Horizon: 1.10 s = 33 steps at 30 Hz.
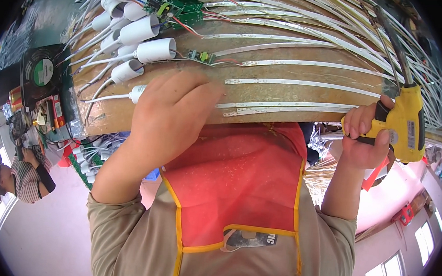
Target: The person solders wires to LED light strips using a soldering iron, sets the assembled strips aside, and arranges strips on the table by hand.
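My left hand [180, 99] is over the front left of the board, its fingers bent and pressed together near the ends of white LED strips [285, 105]. Whatever they pinch is hidden, and the fingertips are slightly blurred. Partly covered by this hand is a white plastic cylinder [137, 93] with a white cable. My right hand [366, 122] grips the handle of a yellow and black soldering gun [409, 123] at the board's right end. Its long dark barrel [394, 40] points away from me over the strips. Beyond my left hand, a small green circuit board [201, 56] is wired between another white cylinder [156, 50] and a strip.
More white cylinders [139, 29] with cables and green circuit boards [192, 5] pile up at the back left. Bundled strips [430, 70] fan out at the far right. A black fan [42, 71] stands left of the wooden board [104, 124]. Another person [26, 175] is farther left.
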### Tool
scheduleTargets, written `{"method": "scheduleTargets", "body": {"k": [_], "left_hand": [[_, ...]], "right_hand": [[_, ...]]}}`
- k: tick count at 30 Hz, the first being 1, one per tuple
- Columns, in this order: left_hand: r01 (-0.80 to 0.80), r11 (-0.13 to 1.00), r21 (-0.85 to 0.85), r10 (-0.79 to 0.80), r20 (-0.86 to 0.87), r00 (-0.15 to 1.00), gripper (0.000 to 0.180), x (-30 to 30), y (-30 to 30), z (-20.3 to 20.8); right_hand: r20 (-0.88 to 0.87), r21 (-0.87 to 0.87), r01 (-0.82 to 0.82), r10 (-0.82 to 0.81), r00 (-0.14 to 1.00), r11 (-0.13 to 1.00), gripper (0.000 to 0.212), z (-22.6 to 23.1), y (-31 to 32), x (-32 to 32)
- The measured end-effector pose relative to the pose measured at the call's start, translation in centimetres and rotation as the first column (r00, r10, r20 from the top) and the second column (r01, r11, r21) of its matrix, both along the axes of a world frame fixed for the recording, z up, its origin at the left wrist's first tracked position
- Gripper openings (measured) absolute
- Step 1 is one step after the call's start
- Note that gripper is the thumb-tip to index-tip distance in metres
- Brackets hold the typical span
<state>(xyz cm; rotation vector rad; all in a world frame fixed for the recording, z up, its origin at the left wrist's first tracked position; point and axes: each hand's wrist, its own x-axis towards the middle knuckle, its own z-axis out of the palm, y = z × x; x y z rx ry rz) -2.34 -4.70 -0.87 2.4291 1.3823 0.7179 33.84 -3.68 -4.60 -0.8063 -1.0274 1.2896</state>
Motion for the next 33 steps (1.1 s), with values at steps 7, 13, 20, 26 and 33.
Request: {"method": "scheduleTargets", "body": {"k": [7,13,20,26,33], "left_hand": [[0.005,0.999,0.051,-0.004,-0.021,1.000,0.031,0.1,0.1,-0.2],[0.021,0.998,0.067,-0.017,-0.057,0.998,0.031,0.1,0.5,-0.2],[0.030,0.996,0.088,-0.024,-0.072,0.997,0.031,0.3,0.7,-0.2],[0.042,0.995,0.088,-0.037,-0.051,0.998,0.029,0.3,0.8,-0.1],[0.035,0.995,0.091,-0.030,-0.057,0.998,0.025,0.7,1.0,-0.1]], "right_hand": [[0.068,-0.002,0.027,-0.027,0.997,1.000,0.071,0.4,-0.8,-0.2],[0.219,-0.096,-0.009,0.030,0.975,0.995,0.082,0.9,-4.0,-1.1],[0.234,-0.197,-0.307,0.348,0.908,0.931,0.048,0.8,-7.8,-1.7],[0.402,-0.257,-0.417,0.489,0.774,0.872,0.036,-0.1,-8.7,-1.5],[0.492,-0.167,-0.410,0.436,0.753,0.897,0.032,-0.7,-9.0,-1.4]]}}
